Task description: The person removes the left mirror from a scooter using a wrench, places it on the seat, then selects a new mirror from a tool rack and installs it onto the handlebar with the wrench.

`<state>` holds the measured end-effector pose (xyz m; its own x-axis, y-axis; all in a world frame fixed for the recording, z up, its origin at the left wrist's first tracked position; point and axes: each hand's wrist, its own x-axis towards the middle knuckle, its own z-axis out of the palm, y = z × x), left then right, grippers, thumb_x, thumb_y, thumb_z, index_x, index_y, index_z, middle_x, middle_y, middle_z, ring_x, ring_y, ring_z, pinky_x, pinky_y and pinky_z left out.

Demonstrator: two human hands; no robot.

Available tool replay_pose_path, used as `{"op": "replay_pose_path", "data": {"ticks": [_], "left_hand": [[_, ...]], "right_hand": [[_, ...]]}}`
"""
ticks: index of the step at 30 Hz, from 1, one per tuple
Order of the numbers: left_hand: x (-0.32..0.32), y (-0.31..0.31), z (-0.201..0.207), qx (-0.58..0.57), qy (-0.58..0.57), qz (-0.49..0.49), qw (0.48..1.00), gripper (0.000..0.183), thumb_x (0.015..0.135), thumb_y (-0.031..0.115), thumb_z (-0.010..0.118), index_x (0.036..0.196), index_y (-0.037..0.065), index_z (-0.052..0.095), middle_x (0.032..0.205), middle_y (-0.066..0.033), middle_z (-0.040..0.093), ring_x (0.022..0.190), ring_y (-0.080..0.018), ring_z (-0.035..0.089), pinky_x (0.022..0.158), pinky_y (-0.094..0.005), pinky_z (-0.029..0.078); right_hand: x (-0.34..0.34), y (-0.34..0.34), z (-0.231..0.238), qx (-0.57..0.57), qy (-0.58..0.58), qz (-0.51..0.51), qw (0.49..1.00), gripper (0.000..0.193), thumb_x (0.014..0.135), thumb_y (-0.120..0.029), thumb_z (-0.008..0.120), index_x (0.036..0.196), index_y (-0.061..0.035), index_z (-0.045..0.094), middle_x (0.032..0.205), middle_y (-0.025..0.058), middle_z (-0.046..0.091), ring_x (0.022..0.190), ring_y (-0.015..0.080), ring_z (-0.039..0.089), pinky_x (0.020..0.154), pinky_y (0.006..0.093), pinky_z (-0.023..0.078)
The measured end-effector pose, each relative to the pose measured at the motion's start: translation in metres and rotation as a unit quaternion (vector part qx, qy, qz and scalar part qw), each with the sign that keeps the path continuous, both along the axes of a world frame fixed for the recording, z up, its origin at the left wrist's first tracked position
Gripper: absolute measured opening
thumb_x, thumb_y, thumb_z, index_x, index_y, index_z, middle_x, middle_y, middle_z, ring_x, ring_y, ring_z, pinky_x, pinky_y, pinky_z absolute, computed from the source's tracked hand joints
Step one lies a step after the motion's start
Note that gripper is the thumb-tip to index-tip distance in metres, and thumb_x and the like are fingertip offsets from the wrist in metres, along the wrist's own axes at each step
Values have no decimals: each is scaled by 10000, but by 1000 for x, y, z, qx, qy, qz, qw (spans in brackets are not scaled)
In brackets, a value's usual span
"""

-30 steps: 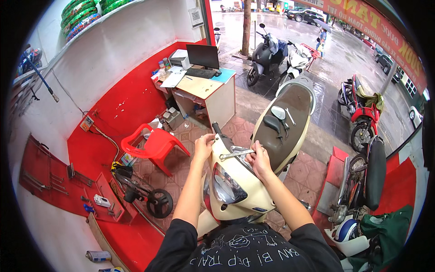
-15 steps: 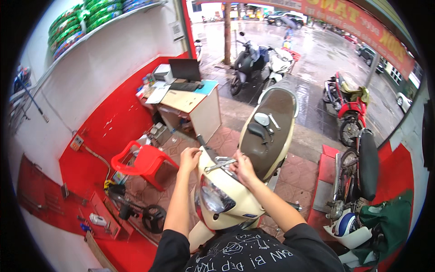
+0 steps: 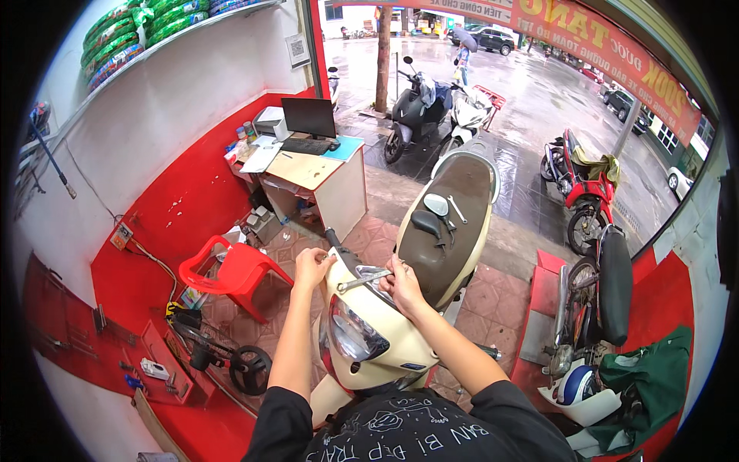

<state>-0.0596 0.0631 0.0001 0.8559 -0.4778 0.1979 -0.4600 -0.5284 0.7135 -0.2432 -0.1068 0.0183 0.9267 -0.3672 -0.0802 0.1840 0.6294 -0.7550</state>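
Note:
A cream scooter (image 3: 362,373) stands before me, its headlight side near me and its brown seat (image 3: 454,250) farther off. My right hand (image 3: 402,286) is closed around a metal wrench (image 3: 365,280), which points left across the top of the handlebar cover. At the cover's left side, near the black handlebar grip (image 3: 332,237), the fingers of my left hand (image 3: 312,267) are pinched together. What they hold, if anything, is too small to name. Two mirrors, one with its glass up (image 3: 436,204) and one black-backed (image 3: 425,222), lie on the seat beside another wrench (image 3: 457,209).
A red plastic chair (image 3: 235,277) stands left of the scooter, with a desk (image 3: 339,181) bearing a monitor behind it. Wall-side tools and a black wheel (image 3: 251,369) are at lower left. A dark-seated motorbike (image 3: 616,281) and a helmet (image 3: 577,385) are at right.
The whole view has shifted slightly, so the scene sits a little farther left. Both hands keep nearly the same places on the scooter, and the wrench stays in my right hand.

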Motion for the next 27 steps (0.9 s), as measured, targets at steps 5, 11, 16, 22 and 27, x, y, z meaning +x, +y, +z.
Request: {"op": "replay_pose_path", "data": {"ticks": [5, 11, 16, 22, 27], "left_hand": [[8, 9, -21, -106, -24, -47, 993, 250, 768, 71, 714, 1014, 27, 709, 1046, -184, 701, 959, -270, 687, 829, -356, 534], [6, 2, -11, -74, 50, 10, 996, 268, 783, 125, 747, 1018, 1, 713, 1038, -167, 710, 942, -224, 699, 814, -359, 551], [29, 18, -54, -100, -51, -19, 994, 294, 754, 192, 785, 979, 13, 724, 943, -152, 699, 848, -248, 685, 753, -345, 541], [12, 4, -22, -73, 15, -8, 997, 252, 769, 117, 739, 1004, 31, 711, 939, -146, 698, 859, -263, 681, 779, -367, 531], [12, 11, -23, -55, -99, -16, 993, 214, 782, 90, 724, 985, 25, 708, 1027, -167, 706, 897, -255, 699, 808, -361, 541]], "right_hand": [[3, 4, 1, -6, -9, 7, 1000, 369, 1021, -410, 477, 812, -111, 424, 615, -22, 348, 537, 121, 437, 556, 288, 406], [2, -2, -1, 2, 1, 7, 1000, 381, 1018, -411, 482, 783, -124, 395, 605, -31, 289, 544, 127, 413, 557, 282, 394], [5, 8, -1, 4, -15, 16, 1000, 382, 1009, -415, 503, 787, -120, 407, 590, -35, 287, 542, 129, 422, 546, 285, 389], [2, -3, -3, -3, -2, -2, 1000, 377, 1010, -408, 507, 792, -115, 412, 617, -24, 310, 543, 131, 422, 546, 286, 389], [2, 5, 5, 9, 18, -2, 1000, 364, 1014, -401, 502, 828, -100, 419, 623, -17, 324, 542, 133, 423, 549, 295, 398]]}}
